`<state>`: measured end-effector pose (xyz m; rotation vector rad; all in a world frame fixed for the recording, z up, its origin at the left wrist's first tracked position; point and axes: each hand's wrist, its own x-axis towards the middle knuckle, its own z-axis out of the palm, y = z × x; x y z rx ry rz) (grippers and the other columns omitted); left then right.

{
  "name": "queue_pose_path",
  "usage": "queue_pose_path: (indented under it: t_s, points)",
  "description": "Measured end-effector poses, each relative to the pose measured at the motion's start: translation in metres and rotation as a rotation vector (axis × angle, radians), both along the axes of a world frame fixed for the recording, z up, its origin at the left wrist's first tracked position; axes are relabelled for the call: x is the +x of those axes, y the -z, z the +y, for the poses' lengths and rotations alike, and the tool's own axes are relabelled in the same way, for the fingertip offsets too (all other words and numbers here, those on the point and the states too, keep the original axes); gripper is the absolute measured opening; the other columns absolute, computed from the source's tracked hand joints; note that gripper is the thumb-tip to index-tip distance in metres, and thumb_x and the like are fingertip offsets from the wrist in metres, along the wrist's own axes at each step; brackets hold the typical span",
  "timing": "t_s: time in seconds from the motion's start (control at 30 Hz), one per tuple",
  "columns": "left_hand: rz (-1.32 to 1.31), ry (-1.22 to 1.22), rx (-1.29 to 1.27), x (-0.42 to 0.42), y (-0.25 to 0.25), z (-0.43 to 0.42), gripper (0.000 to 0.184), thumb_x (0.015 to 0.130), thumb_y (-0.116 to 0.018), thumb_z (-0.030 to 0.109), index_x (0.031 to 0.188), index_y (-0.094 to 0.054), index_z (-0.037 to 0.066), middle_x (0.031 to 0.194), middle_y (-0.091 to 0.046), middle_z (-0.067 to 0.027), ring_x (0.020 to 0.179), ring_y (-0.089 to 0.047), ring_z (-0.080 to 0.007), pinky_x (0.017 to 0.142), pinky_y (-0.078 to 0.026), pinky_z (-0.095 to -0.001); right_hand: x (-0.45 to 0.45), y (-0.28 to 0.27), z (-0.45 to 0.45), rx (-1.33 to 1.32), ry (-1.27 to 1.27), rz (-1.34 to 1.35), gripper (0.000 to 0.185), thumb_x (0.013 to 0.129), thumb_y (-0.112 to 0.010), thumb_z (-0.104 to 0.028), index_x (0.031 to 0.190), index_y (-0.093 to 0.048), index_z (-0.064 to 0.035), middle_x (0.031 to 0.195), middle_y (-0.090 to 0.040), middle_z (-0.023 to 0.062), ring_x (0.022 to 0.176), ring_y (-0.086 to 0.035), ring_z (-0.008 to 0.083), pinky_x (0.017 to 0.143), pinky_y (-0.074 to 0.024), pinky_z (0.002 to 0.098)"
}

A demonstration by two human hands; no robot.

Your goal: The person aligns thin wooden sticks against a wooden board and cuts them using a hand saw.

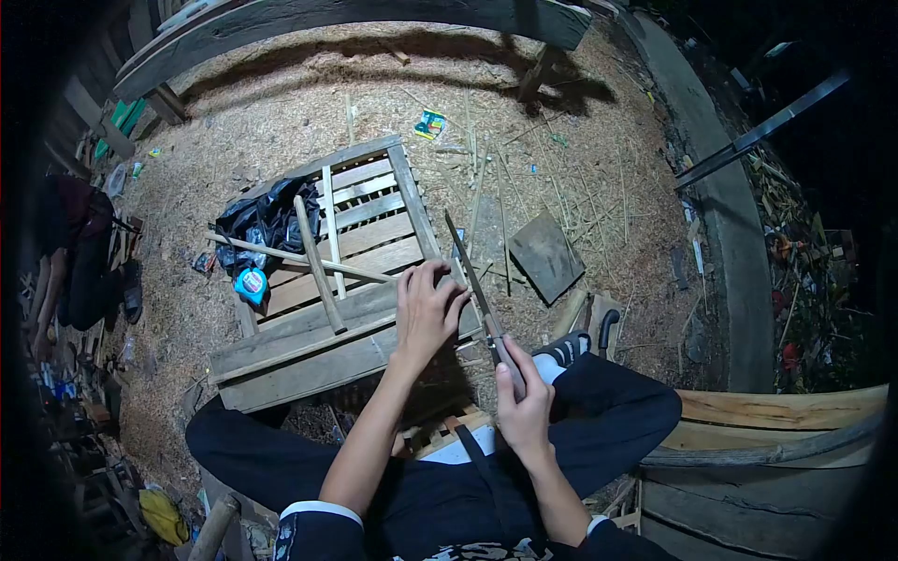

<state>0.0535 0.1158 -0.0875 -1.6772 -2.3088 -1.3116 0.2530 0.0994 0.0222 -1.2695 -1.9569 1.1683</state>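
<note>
My right hand (526, 397) wraps its fingers tightly about the handle of a long-bladed tool (473, 279), whose dark blade slants up and away from me, just beyond the near right corner of a low, slatted worktop (412, 196). My left hand (426, 313) is poised at that corner, fingers bent and bunched close to the blade; whether they pinch anything I cannot tell. I judge the step in hand to be the alignment of the blade alongside the left fingers; the next move calls for a steady right wrist and left fingertips clear of the edge. On the worktop, to the left of my hands, loose sticks (316, 257) lie crossed near a crumpled black plastic bag (281, 213) and a blue tape measure (251, 284). The tape measure bears a pale round label, its print too small to read. Beyond the worktop, a green-and-yellow packet (429, 124) lies on the ground, its lettering likewise illegible; no brand can be made out.
</note>
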Motion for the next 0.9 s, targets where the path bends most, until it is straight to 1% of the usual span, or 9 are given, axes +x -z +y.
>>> queue_pose_path:
  t_s: [0.1, 0.2, 0.23, 0.3, 0.33, 0.63, 0.73, 0.87, 0.9]
  points:
    - [-0.032, -0.004, 0.0, -0.001, 0.001, 0.0, 0.019, 0.086, -0.081, 0.023, 0.093, -0.073, 0.007, 0.122, -0.062, -0.0134, 0.122, -0.059, -0.0325, 0.112, -0.037, -0.0513, 0.015, 0.0, -0.012, 0.009, -0.011, 0.008, 0.04, 0.103, -0.062, -0.012, 0.14, -0.063, 0.0025, 0.129, -0.071, 0.0268, 0.118, -0.073, 0.0325, 0.099, -0.0549, 0.0378]
    - [-0.032, -0.005, -0.018, 0.0, 0.001, 0.002, 0.021, 0.087, -0.08, 0.024, 0.093, -0.073, 0.005, 0.124, -0.063, -0.0144, 0.12, -0.059, -0.0336, 0.11, -0.038, -0.049, 0.034, -0.005, -0.026, 0.005, 0.02, -0.02, 0.04, 0.104, -0.062, -0.014, 0.139, -0.063, 0.005, 0.124, -0.074, 0.0228, 0.112, -0.072, 0.0194, 0.096, -0.0545, 0.0348]
    - [-0.031, -0.002, -0.023, 0.0, 0.002, 0.002, 0.021, 0.087, -0.08, 0.024, 0.093, -0.073, 0.005, 0.124, -0.063, -0.0144, 0.12, -0.059, -0.0336, 0.11, -0.038, -0.049, 0.03, -0.004, -0.024, 0.001, 0.023, -0.018, 0.04, 0.104, -0.062, -0.014, 0.139, -0.063, 0.005, 0.124, -0.074, 0.0228, 0.112, -0.072, 0.0194, 0.096, -0.0545, 0.0348]
    - [-0.012, -0.009, -0.017, 0.0, 0.001, 0.001, 0.021, 0.087, -0.08, 0.024, 0.093, -0.073, 0.005, 0.124, -0.063, -0.0144, 0.12, -0.059, -0.0333, 0.11, -0.037, -0.0491, 0.009, -0.001, -0.008, -0.037, 0.009, -0.023, 0.039, 0.104, -0.061, -0.014, 0.14, -0.063, 0.002, 0.128, -0.071, 0.0265, 0.12, -0.072, 0.0353, 0.099, -0.0549, 0.0398]
    - [-0.008, -0.011, -0.02, 0.001, 0.002, 0.0, 0.021, 0.087, -0.08, 0.024, 0.093, -0.073, 0.005, 0.124, -0.063, -0.0144, 0.12, -0.059, -0.0333, 0.11, -0.037, -0.0491, -0.003, 0.002, 0.002, 0.018, -0.006, -0.008, 0.04, 0.104, -0.061, -0.014, 0.14, -0.062, 0.0024, 0.128, -0.071, 0.0269, 0.119, -0.072, 0.0361, 0.099, -0.0547, 0.0406]
    - [-0.045, -0.003, -0.017, 0.001, 0.004, 0.002, 0.018, 0.085, -0.08, 0.021, 0.094, -0.072, 0.007, 0.127, -0.062, -0.0153, 0.125, -0.057, -0.0342, 0.114, -0.035, -0.0519, 0.027, -0.006, -0.017, -0.019, 0.024, -0.022, 0.039, 0.104, -0.062, -0.013, 0.138, -0.063, 0.0047, 0.129, -0.071, 0.0266, 0.119, -0.072, 0.0331, 0.1, -0.0543, 0.0392]
    - [-0.031, -0.011, -0.005, 0.0, 0.004, 0.002, 0.019, 0.086, -0.08, 0.022, 0.093, -0.073, 0.006, 0.126, -0.062, -0.0147, 0.124, -0.058, -0.0334, 0.112, -0.036, -0.0508, -0.012, 0.005, 0.018, 0.045, -0.013, 0.031, 0.039, 0.104, -0.062, -0.012, 0.139, -0.063, 0.0044, 0.124, -0.073, 0.0271, 0.115, -0.073, 0.0274, 0.095, -0.0558, 0.0373]
    - [-0.045, -0.022, -0.017, 0.0, 0.003, 0.002, 0.018, 0.086, -0.08, 0.023, 0.093, -0.074, 0.006, 0.126, -0.063, -0.0138, 0.124, -0.058, -0.0325, 0.111, -0.038, -0.0503, 0.032, -0.012, -0.02, 0.018, 0.004, -0.029, 0.039, 0.103, -0.063, -0.01, 0.139, -0.064, 0.0027, 0.122, -0.074, 0.0263, 0.11, -0.075, 0.0255, 0.091, -0.0574, 0.0376]
    - [-0.053, -0.02, -0.02, 0.001, 0.003, 0.003, 0.018, 0.086, -0.08, 0.023, 0.093, -0.074, 0.006, 0.126, -0.063, -0.0138, 0.124, -0.059, -0.0328, 0.111, -0.038, -0.0506, 0.033, -0.015, -0.023, 0.145, -0.011, -0.019, 0.039, 0.102, -0.064, -0.008, 0.139, -0.064, 0.0024, 0.122, -0.074, 0.0262, 0.111, -0.075, 0.0247, 0.09, -0.0577, 0.0382]
